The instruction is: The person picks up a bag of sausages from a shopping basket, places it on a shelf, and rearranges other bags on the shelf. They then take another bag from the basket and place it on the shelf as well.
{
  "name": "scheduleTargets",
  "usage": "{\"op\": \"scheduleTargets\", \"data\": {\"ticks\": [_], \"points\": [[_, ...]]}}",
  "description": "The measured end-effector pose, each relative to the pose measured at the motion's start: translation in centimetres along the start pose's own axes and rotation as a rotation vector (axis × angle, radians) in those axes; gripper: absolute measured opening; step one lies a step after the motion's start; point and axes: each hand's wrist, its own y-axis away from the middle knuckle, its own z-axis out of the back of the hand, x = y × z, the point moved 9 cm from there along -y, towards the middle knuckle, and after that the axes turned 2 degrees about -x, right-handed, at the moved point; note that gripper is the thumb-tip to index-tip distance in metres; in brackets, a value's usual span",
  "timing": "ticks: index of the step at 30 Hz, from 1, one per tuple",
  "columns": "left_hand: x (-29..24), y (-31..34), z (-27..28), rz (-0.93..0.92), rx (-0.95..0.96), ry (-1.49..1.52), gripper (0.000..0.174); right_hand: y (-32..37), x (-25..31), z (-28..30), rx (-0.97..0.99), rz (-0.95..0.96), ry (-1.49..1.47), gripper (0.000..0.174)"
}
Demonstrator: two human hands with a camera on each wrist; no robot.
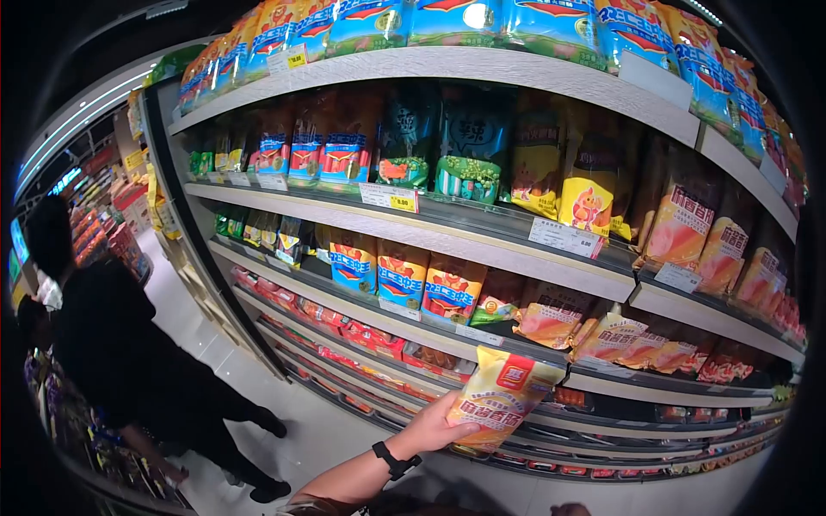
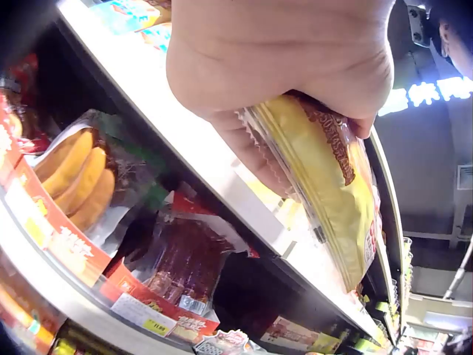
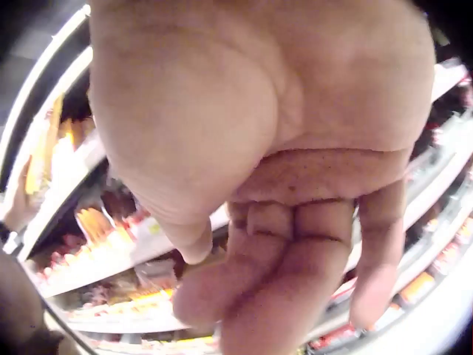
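Plainly, my left grip (image 1: 437, 427) was closed round the lower end of a yellow packet (image 1: 503, 396), thumb on its front and fingers curled behind it, as the left wrist view showed from below. The packet sat at about six o'clock in the head view, tilted up towards one o'clock from my hand, its top corner overlapping the pale front edge of the shelf (image 1: 482, 342) that carried orange and red bags. I could not tell whether it touched that edge or was just in front of it. A black wristband (image 1: 394, 460) circled my left wrist at seven o'clock from the packet. My right grip (image 3: 281, 185) held nothing: in its own wrist view the palm faced the camera with the fingers loosely bent, the shelves blurred behind it. Well apart at eight o'clock, a person in dark clothes (image 1: 112, 344) stood in the aisle beside another rack.
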Motion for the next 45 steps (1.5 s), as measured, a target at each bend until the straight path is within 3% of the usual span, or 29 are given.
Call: {"op": "scheduleTargets", "data": {"ticks": [1, 2, 3, 4, 5, 7, 9, 11, 12, 14, 18, 20, 22, 24, 26, 28, 34, 41, 45], "points": [[-0.7, -0.4, -0.5, -0.026, 0.011, -0.074, 0.06, -0.8, 4.1, 1.7, -0.003, 0.022, 0.051, 0.027], [-1.5, -0.7, -0.8, -0.025, 0.003, -0.076, 0.06, -2.5, 7.2, 3.0, -0.008, 0.062, 0.003, 0.034], [-3.0, -1.0, -1.4, -0.06, 0.021, -0.147, 0.06, -3.3, 10.7, 4.1, -0.094, 0.197, 0.076, 0.019], [-4.1, -1.3, -1.9, -0.095, 0.041, -0.218, 0.06, -2.0, 16.2, 5.4, -0.16, 0.339, -0.052, 0.015], [-5.0, -1.6, -2.5, -0.152, 0.066, -0.239, 0.062, 0.1, 21.7, 6.4, -0.209, 0.458, -0.069, 0.017], [-6.4, -2.1, -2.9, -0.213, 0.079, -0.343, 0.062, 1.4, 27.4, 6.9, -0.236, 0.675, -0.338, 0.032], [-7.8, -2.4, -4.3, -0.321, 0.112, -0.448, 0.064, 0.4, 28.4, 5.6, -0.147, 0.772, -0.484, 0.042], [-8.8, -2.5, -4.9, -0.403, 0.141, -0.455, 0.064, 0.6, 29.3, 4.7, -0.119, 0.735, -0.454, 0.027], [-9.4, -2.4, -5.1, -0.412, 0.157, -0.475, 0.064, 1.0, 30.6, 4.7, -0.144, 0.848, -0.258, 0.027], [-9.6, -2.3, -5.2, -0.401, 0.18, -0.431, 0.064, 0.8, 30.7, 4.2, -0.072, 0.727, -0.455, 0.032], [-10.8, -3.0, -4.9, -0.402, 0.195, -0.486, 0.058, 1.6, 32.8, 5.0, -0.096, 0.74, -0.355, 0.033], [-13.6, -3.3, -4.4, -0.646, 0.084, -0.576, 0.053, 3.5, 35.3, 7.4, -0.329, 0.979, -0.307, 0.038], [-15.0, -4.0, -4.2, -0.635, 0.037, -0.619, 0.057, 3.9, 36.6, 8.8, -0.36, 0.979, -0.227, 0.043], [-16.3, -4.6, -3.4, -0.687, -0.051, -0.63, 0.06, 4.9, 37.8, 10.4, -0.511, 1.26, -0.101, 0.047], [-16.9, -5.7, -2.8, -0.634, -0.009, -0.543, 0.063, 5.0, 39.6, 11.7, -0.585, 1.193, 0.04, 0.051], [-18.9, -6.1, -2.5, -0.695, -0.054, -0.545, 0.063, 5.8, 41.4, 12.7, -0.727, 1.269, 0.217, 0.055], [-18.1, -9.9, -1.7, -0.65, -0.076, -0.542, 0.049, -0.7, 41.8, 14.6, -0.601, 1.148, -0.135, 0.052], [-16.5, -10.6, -1.5, -0.638, -0.111, -0.569, 0.046, -1.7, 41.9, 14.5, -0.603, 1.116, -0.127, 0.043], [-15.5, -11.3, -1.5, -0.562, -0.107, -0.587, 0.045, -3.2, 41.4, 14.3, -0.628, 1.055, 0.096, 0.038]]}}
